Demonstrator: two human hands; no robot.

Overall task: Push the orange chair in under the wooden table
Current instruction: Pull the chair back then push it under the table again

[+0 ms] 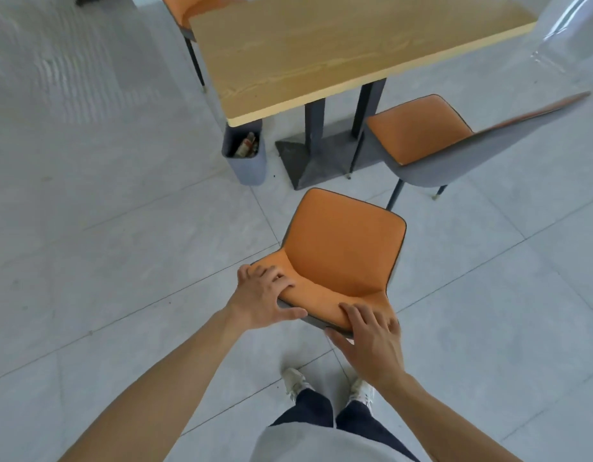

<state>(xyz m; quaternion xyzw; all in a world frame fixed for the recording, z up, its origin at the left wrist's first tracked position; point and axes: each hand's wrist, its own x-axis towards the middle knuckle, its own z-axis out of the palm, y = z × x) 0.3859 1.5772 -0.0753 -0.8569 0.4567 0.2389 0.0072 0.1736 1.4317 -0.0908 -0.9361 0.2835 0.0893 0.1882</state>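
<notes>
We hold the chair (342,248) by the top of its back. Our left hand (261,298) grips one end, fingers over the front and thumb behind. Our right hand (368,341) grips the other end the same way. The chair stands on the floor (121,228), apart from the table (322,51), with its seat facing it. So the push is not done yet. We think nearly the whole way is left. A bin (245,158) sits by the table's corner, and another chair (432,138) stands on the right.

Matt orange chair (342,248); wood-grain table (322,51).
</notes>
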